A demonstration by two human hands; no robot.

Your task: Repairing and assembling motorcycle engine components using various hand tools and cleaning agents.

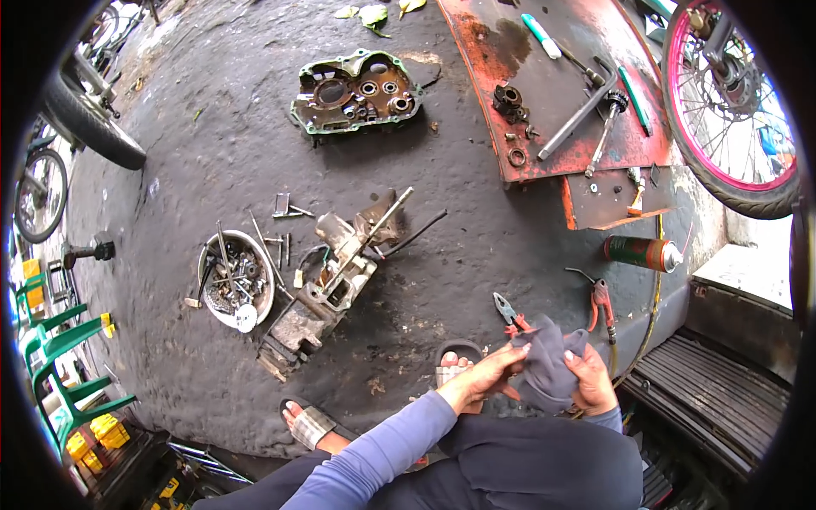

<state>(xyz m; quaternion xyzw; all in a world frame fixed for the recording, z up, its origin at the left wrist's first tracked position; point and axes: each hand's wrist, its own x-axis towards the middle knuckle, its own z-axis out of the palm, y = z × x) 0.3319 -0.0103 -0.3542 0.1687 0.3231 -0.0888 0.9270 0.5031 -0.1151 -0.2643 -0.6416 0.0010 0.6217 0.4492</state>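
Between my two hands is a bunched grey cloth, held above my knees. My left hand pinches its left side, and my right hand grips its right side. Whether anything is wrapped inside the cloth is hidden. Just beyond it on the dark floor lie pliers with red handles, partly covered by the cloth. To their right is a red air blow gun joined to a hose. Left of my feet stands a greasy engine block with long studs, beside a white bowl of small metal parts.
An open engine case half lies farther off. At the right, a red metal sheet carries a T-handle wrench, a gear shaft and small parts. A spray can lies near a pink-rimmed wheel. Green chairs stand far left.
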